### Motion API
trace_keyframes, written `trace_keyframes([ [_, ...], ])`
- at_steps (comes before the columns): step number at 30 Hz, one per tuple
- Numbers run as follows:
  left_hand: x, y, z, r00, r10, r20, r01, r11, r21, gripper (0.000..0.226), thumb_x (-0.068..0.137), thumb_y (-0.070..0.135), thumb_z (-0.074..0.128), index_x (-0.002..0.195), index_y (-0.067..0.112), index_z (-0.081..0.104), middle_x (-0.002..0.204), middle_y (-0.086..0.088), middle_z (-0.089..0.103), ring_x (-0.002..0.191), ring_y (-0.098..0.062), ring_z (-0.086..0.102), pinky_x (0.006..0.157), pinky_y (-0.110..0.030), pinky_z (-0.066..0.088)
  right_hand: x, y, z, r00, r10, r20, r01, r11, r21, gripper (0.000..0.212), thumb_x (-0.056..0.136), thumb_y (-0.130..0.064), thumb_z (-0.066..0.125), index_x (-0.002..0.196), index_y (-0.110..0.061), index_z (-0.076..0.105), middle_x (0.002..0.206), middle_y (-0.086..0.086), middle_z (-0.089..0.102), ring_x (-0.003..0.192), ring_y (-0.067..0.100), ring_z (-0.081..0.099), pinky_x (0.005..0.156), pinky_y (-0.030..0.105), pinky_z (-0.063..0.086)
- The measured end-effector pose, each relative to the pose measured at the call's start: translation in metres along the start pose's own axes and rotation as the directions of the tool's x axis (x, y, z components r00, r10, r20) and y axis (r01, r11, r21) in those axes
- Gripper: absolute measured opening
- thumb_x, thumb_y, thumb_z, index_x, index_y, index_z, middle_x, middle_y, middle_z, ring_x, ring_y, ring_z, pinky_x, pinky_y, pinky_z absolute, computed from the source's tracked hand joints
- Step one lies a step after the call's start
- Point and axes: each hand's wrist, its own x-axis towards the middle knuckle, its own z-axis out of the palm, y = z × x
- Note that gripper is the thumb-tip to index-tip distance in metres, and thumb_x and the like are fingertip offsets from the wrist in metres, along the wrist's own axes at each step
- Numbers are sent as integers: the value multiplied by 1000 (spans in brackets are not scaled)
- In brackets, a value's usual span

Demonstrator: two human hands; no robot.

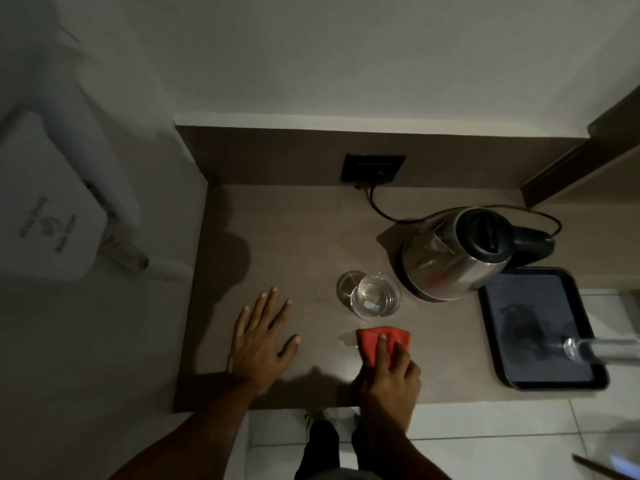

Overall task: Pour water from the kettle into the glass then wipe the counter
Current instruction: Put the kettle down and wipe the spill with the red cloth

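Note:
A steel kettle with a black lid and handle stands at the right of the brown counter. Just left of it is a clear glass with water in it. My right hand presses a red cloth onto the counter in front of the glass, beside a small puddle. My left hand lies flat on the counter with fingers spread, left of the glass and holding nothing.
A black tray sits at the counter's right front, with another clear glass lying over it. The kettle's cord runs to a dark wall socket. A white hair dryer unit hangs on the left wall.

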Motion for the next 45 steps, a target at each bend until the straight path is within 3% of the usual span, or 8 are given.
trace_keyframes([
  [2, 0, 4, 0, 1000, -6, 6, 6, 1000, 10, 75, 92, 65, 33, 157, 33, 15, 168, -1, 7, 154, -19, 4, 122, -42, 2, 2, -20, 2, 998, -55, 15, 55, 998, -5, 60, 83, -37, 43, 134, -7, 53, 126, 31, 53, 96, 46, 54, 71, 52, 51],
  [8, 3, 6, -7, 1000, 13, -9, -13, 1000, -3, 72, 92, 57, 34, 157, 33, 14, 168, 0, 4, 154, -18, 2, 122, -42, 1, 31, -80, 3, 975, -217, 54, 217, 976, 3, 72, 72, -36, 72, 136, -11, 49, 130, 24, 53, 104, 42, 55, 79, 49, 51],
  [15, 3, 8, -11, 999, 13, -39, -13, 1000, -7, 71, 87, 52, 37, 154, 28, 29, 166, -3, 16, 153, -20, 14, 121, -42, 8, 19, 5, -12, 855, -497, 149, 515, 847, -132, 62, 78, -46, 53, 134, -20, 52, 130, 14, 50, 96, 37, 56, 72, 42, 45],
  [20, 2, 4, -6, 998, 19, -52, -20, 1000, -14, 71, 88, 52, 39, 153, 27, 29, 166, -3, 18, 152, -21, 15, 121, -42, 9, 41, 80, -36, 916, -395, 73, 400, 885, -236, 74, 68, -28, 78, 135, -17, 50, 129, 22, 56, 102, 42, 51, 76, 48, 46],
  [28, 5, 5, -6, 1000, 12, -22, -12, 1000, -8, 72, 89, 54, 36, 155, 29, 22, 168, -1, 10, 154, -19, 7, 122, -42, 5, 57, 54, -31, 994, -44, -99, 39, 998, -49, 70, 71, -19, 77, 135, -7, 52, 130, 33, 49, 104, 53, 47, 79, 57, 46],
  [34, 4, 6, -2, 999, 17, -44, -18, 1000, -6, 71, 88, 52, 36, 154, 28, 25, 167, -4, 14, 153, -21, 12, 121, -47, 17, -7, -10, 5, 979, -202, 17, 202, 979, 24, 73, 66, -38, 76, 130, -10, 55, 118, 30, 57, 86, 45, 56, 64, 47, 51],
  [39, 2, 3, 2, 997, 26, -69, -29, 999, -32, 67, 90, 47, 34, 155, 31, 22, 167, -2, 14, 153, -21, 14, 121, -46, 13, 13, -85, 19, 956, -291, 45, 290, 957, 28, 62, 86, -35, 60, 141, -14, 42, 137, 19, 49, 110, 37, 51, 86, 47, 48],
  [45, 6, 0, 6, 997, 25, -75, -27, 999, -25, 70, 89, 48, 37, 155, 33, 19, 168, 1, 11, 153, -19, 11, 120, -42, 9, 15, -35, 9, 864, -488, 125, 492, 870, -4, 67, 77, -39, 67, 138, -19, 47, 135, 15, 51, 104, 38, 53, 77, 45, 46],
])
